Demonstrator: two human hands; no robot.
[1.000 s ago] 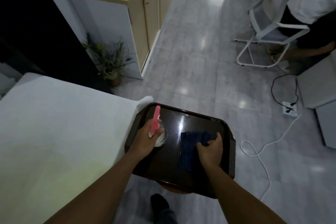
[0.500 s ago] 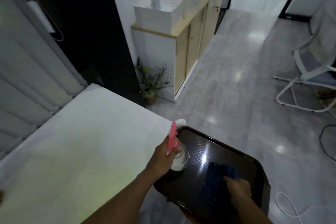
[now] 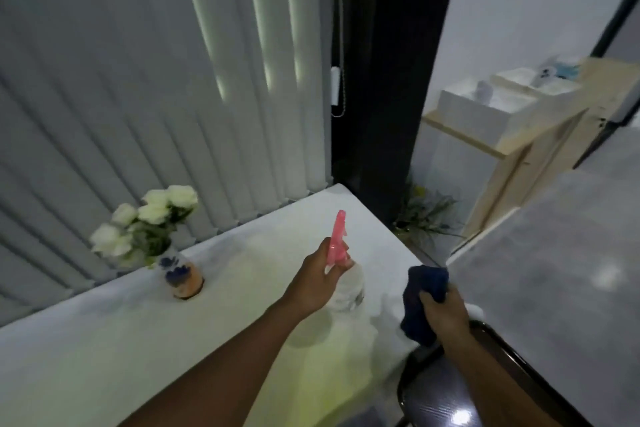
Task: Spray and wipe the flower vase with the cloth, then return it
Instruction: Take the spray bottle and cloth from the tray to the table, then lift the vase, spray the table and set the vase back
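Note:
A small flower vase (image 3: 180, 276), white with blue and orange pattern, holds white roses (image 3: 145, 222) and stands on the white table (image 3: 104, 340) near the blinds at the left. My left hand (image 3: 313, 282) grips a clear spray bottle (image 3: 346, 288) with a pink trigger head, held above the table to the right of the vase and apart from it. My right hand (image 3: 445, 308) clutches a bunched dark blue cloth (image 3: 422, 295) over the table's right edge.
A dark tray (image 3: 491, 388) sits at the lower right beside the table. Vertical blinds (image 3: 156, 80) run behind the table. Beyond the table's far corner are a potted plant (image 3: 426, 215) on the floor and a wooden cabinet (image 3: 519, 149) with white boxes.
Both hands rose from the tray: the left lifted the spray bottle over the table, the right picked up the cloth. My view swung left and up, bringing the vase into sight.

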